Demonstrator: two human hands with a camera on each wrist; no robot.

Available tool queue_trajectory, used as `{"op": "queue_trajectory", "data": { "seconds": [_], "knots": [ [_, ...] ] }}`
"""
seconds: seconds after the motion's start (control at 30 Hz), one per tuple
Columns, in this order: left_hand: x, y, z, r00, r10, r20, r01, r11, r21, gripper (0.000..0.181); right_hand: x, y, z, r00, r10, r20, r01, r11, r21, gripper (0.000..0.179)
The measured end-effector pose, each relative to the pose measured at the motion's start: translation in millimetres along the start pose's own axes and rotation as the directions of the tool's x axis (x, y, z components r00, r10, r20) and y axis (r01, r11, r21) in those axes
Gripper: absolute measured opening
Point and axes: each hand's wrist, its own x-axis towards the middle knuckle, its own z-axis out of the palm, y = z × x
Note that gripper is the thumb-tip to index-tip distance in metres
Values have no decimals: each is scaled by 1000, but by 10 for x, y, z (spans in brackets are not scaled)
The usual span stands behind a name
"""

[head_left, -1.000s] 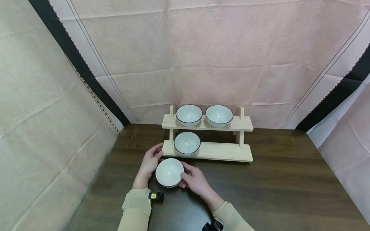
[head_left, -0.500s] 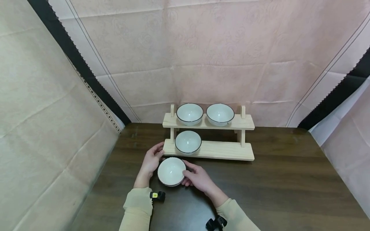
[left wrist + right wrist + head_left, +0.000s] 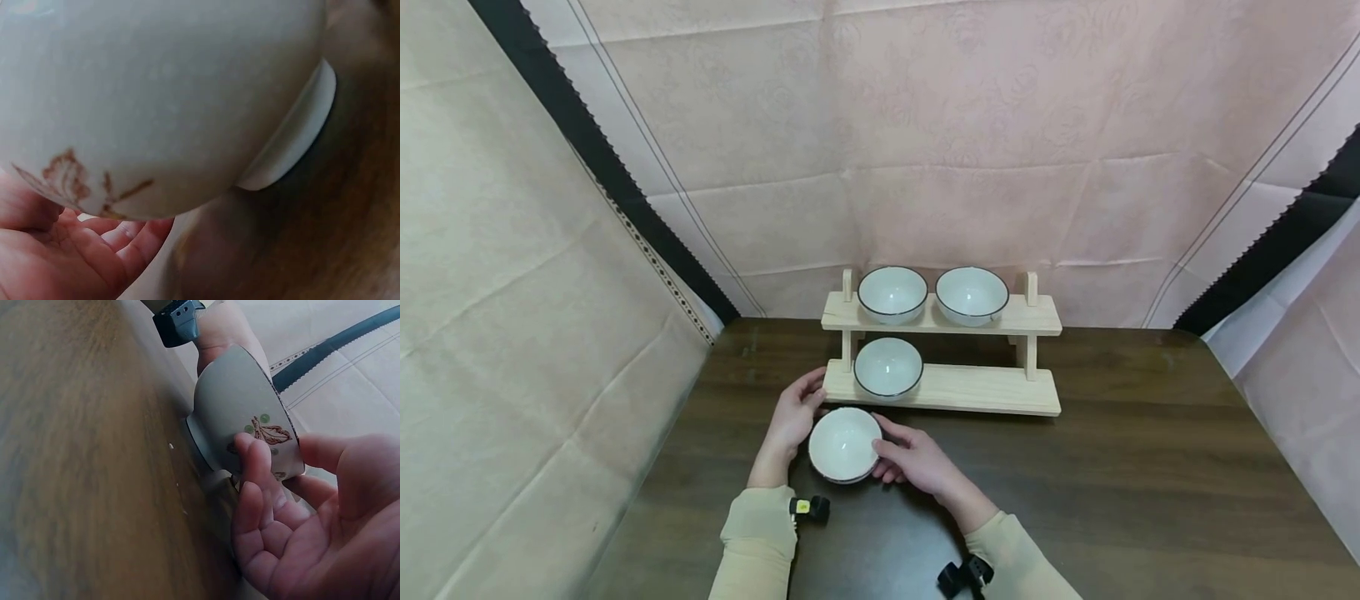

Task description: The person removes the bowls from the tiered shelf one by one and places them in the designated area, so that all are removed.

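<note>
A white bowl (image 3: 844, 445) with a dark rim stands upright low over the table, just in front of the rack's left end. My right hand (image 3: 917, 461) pinches its right side, thumb at the rim and fingers against the outer wall. In the right wrist view a brown and green leaf pattern shows on the bowl (image 3: 234, 394). My left hand (image 3: 793, 417) lies to the bowl's left with loosely bent fingers, fingertips right at the left end of the wooden rack (image 3: 977, 390). In the left wrist view the bowl partly hides the left hand (image 3: 81, 256).
Two like bowls, a left one (image 3: 892, 297) and a right one (image 3: 972, 297), stand on the rack's upper shelf. A third bowl (image 3: 888, 368) sits at the left of the lower shelf. The dark wooden table (image 3: 1135, 467) meets pale cloth walls (image 3: 970, 125) behind and at the sides.
The bowl and both hands have shifted very slightly right in the head view over the second, along with a small shift of the whole view. The right hand keeps its hold.
</note>
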Motion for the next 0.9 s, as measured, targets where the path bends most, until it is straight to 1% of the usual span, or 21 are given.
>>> {"op": "queue_trajectory", "data": {
  "seconds": [0.23,0.37,0.57,0.63,0.7,0.8,0.9],
  "knots": [
    [3,7,0,1000,12,-8,-12,1000,2,41,2,-22,-16,1000,-13,-1,13,1000,3,58],
    [1,8,3,1000,17,-8,-17,1000,1,41,-2,-42,-38,1000,-19,0,19,1000,-18,59],
    [-7,26,4,1000,20,-7,-20,1000,1,41,-39,-121,-144,1000,-10,14,11,995,-103,66],
    [-10,30,6,1000,19,-8,-19,1000,5,41,-70,-168,-222,1000,-12,23,15,990,-140,63],
    [-11,30,5,1000,14,-6,-14,1000,10,41,-103,-207,-322,999,-23,22,27,983,-184,55],
    [-10,31,3,1000,14,-1,-14,1000,10,41,-155,-262,-487,999,-43,-24,37,974,-224,43],
    [-12,23,-5,1000,13,-1,-13,1000,2,41,-182,-290,-641,992,-58,-115,31,975,-219,36]
  ]
}}
